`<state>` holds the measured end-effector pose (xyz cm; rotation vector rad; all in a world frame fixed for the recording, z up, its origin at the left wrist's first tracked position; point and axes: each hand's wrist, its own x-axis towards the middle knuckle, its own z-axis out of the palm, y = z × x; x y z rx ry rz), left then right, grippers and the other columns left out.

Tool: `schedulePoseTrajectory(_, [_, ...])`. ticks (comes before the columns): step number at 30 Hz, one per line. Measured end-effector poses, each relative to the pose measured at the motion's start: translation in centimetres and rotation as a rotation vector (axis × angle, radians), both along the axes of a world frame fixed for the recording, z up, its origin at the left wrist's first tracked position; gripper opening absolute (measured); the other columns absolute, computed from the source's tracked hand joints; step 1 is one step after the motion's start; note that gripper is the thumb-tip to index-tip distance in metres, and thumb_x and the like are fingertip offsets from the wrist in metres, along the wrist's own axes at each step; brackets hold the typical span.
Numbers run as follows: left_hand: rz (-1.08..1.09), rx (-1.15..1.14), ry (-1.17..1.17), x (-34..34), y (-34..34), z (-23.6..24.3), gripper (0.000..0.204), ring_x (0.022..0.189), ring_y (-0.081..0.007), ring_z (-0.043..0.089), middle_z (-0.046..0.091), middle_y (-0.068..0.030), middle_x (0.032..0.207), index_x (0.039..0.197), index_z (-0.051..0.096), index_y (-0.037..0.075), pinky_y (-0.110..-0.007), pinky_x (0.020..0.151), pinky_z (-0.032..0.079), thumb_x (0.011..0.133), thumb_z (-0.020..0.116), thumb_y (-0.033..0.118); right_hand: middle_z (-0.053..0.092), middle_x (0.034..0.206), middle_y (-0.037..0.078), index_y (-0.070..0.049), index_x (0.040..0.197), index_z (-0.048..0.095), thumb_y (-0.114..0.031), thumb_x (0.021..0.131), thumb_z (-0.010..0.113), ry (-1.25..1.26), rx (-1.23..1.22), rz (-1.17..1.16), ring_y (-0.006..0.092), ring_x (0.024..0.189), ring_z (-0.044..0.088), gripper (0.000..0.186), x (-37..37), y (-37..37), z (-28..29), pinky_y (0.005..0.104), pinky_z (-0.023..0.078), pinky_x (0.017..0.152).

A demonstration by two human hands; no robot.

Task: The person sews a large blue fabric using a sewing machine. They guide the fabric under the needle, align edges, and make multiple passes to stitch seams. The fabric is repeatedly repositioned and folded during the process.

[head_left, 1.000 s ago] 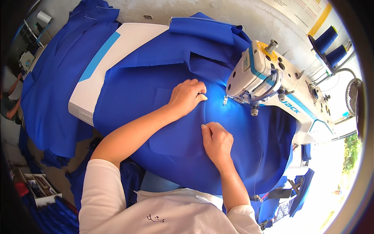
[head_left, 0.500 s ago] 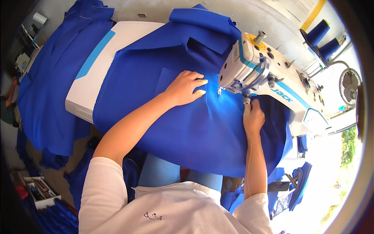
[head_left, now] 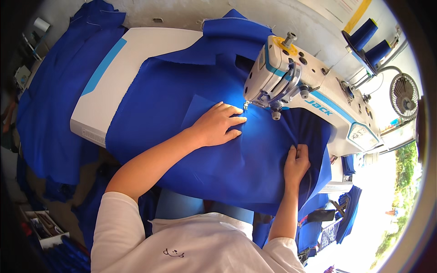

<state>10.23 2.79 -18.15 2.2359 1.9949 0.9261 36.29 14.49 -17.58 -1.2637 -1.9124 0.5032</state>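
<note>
A large piece of blue fabric (head_left: 154, 118) is spread over the bed of a white sewing machine (head_left: 314, 84) and hangs over the front edge. A patch with a folded edge lies on it beneath my left hand (head_left: 218, 125), which rests with its fingers spread just in front of the presser foot (head_left: 246, 106). The machine's lamp lights that spot. Farther right and nearer to me, my right hand (head_left: 297, 164) pinches a gathered fold of the same fabric. The needle is too small to make out.
More blue fabric (head_left: 54, 118) drapes over the table at the left. Two blue thread cones (head_left: 364, 34) stand at the back right near a small fan (head_left: 404, 95). A box of tools (head_left: 44, 225) sits low at the left. Blue pieces (head_left: 349, 214) hang at the right.
Both hands have come nearer to me. My right hand has left the side of the machine head and now grips a fabric fold. The patch has shifted nearer under my left hand.
</note>
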Motion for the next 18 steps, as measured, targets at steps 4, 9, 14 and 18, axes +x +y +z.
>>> schedulePoseTrajectory(4, [0.03, -0.026, -0.021, 0.3, -0.1, 0.3, 0.04, 0.12, -0.0266, 0.05, 0.056, -0.0098, 0.129, 0.125, 0.063, 0.012, -0.039, 0.106, 0.039, 0.087, 0.067, 0.024, 0.049, 0.059, 0.008, 0.0, 0.09, 0.057, -0.01, 0.091, 0.061, 0.011, 0.012, 0.015, 0.017, 0.051, 0.044, 0.01, -0.3, 0.1, 0.1, 0.0327, 0.041, 0.053])
schedulePoseTrajectory(9, [0.036, 0.002, -0.018, 0.5, 0.0, 0.2, 0.039, 0.118, -0.0263, 0.051, 0.057, -0.0093, 0.126, 0.125, 0.063, 0.01, -0.039, 0.106, 0.04, 0.087, 0.066, 0.022, 0.056, 0.068, 0.008, -0.002, 0.099, 0.062, -0.006, 0.086, 0.065, 0.006, 0.054, -0.026, 0.0192, 0.06, 0.052, 0.013, -0.6, -0.4, 0.8, 0.0335, 0.046, 0.062])
schedulePoseTrajectory(14, [0.014, 0.021, -0.028, 0.0, 0.0, -0.7, 0.034, 0.115, -0.026, 0.053, 0.058, -0.0083, 0.122, 0.122, 0.064, 0.009, -0.039, 0.105, 0.041, 0.09, 0.063, 0.021, 0.062, 0.106, 0.011, -0.003, 0.106, 0.063, -0.005, 0.071, 0.07, -0.325, 0.561, 0.538, 0.0293, 0.105, 0.058, 0.036, -3.0, -4.5, 3.0, 0.056, 0.037, 0.103])
schedulePoseTrajectory(18, [0.011, 0.027, -0.075, 0.2, 0.6, 0.1, 0.029, 0.109, -0.0252, 0.056, 0.062, -0.0064, 0.114, 0.118, 0.066, 0.009, -0.038, 0.099, 0.044, 0.094, 0.059, 0.022, 0.059, 0.093, 0.012, -0.004, 0.091, 0.061, -0.005, 0.071, 0.064, -0.465, 0.525, 0.612, 0.0303, 0.093, 0.057, 0.02, -7.0, -5.3, 1.9, 0.0555, 0.036, 0.105])
